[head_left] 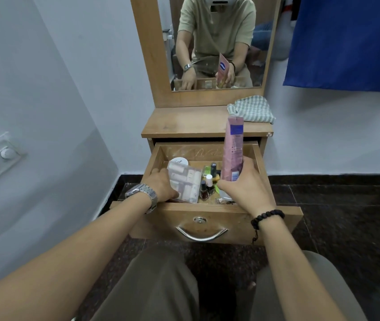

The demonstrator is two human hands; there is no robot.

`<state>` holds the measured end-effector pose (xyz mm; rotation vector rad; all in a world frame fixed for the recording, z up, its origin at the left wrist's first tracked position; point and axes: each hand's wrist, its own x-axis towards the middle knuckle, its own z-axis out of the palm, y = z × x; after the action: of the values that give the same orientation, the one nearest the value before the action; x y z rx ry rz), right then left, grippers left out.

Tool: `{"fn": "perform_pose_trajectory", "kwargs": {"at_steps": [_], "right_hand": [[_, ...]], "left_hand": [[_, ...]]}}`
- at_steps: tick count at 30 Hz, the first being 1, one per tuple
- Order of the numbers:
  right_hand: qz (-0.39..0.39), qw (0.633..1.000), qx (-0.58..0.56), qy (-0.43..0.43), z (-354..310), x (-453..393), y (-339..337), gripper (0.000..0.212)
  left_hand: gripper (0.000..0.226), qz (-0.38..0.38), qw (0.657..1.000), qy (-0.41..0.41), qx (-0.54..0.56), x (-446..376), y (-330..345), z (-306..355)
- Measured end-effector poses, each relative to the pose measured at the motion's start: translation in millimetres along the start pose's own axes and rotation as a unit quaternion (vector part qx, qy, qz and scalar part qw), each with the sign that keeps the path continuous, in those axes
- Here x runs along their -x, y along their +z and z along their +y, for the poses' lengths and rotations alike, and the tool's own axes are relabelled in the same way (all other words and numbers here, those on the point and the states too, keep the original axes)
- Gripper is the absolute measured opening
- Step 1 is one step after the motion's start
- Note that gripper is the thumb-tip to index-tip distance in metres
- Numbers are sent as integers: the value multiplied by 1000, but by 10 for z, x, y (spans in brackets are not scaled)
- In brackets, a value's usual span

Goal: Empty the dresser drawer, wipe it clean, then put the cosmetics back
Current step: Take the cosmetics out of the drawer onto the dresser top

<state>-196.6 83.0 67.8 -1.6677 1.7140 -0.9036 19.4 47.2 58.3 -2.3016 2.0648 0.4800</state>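
Dresser drawer [257, 158] open: left grip [161, 184] clasps clear pouch [185, 183], right grip [242, 186] clamps pink tube [231, 149].

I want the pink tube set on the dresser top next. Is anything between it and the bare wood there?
Nothing visible blocks it. The right hand holds the pink tube upright over the drawer; the dresser top is bare in front, and the checked cloth lies only at its right rear corner.
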Motion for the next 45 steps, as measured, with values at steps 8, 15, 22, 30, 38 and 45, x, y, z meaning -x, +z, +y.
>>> {"fn": "perform_pose_trajectory", "kwargs": {"at_steps": [8, 15, 22, 30, 38, 45], "right_hand": [[7, 1000, 22, -8, 24, -27, 53, 67], [12, 1000, 25, -12, 40, -32, 64, 72], [8, 1000, 26, -12, 53, -27, 81, 74], [10, 999, 31, -12, 44, -28, 76, 70], [1, 1000, 16, -12, -2, 4, 51, 71], [-4, 1000, 3, -3, -26, 14, 40, 65]], "left_hand": [[84, 6, 1000, -22, -2, -175, 83, 10], [98, -25, 999, -39, 22, -301, 90, 80], [118, -60, 987, -72, 133, -355, 15, 115], [68, -7, 935, -86, 345, -344, -62, 123], [71, 46, 904, -30, 423, -178, -239, 99], [51, 123, 840, -18, 528, -94, -623, -49]]}}
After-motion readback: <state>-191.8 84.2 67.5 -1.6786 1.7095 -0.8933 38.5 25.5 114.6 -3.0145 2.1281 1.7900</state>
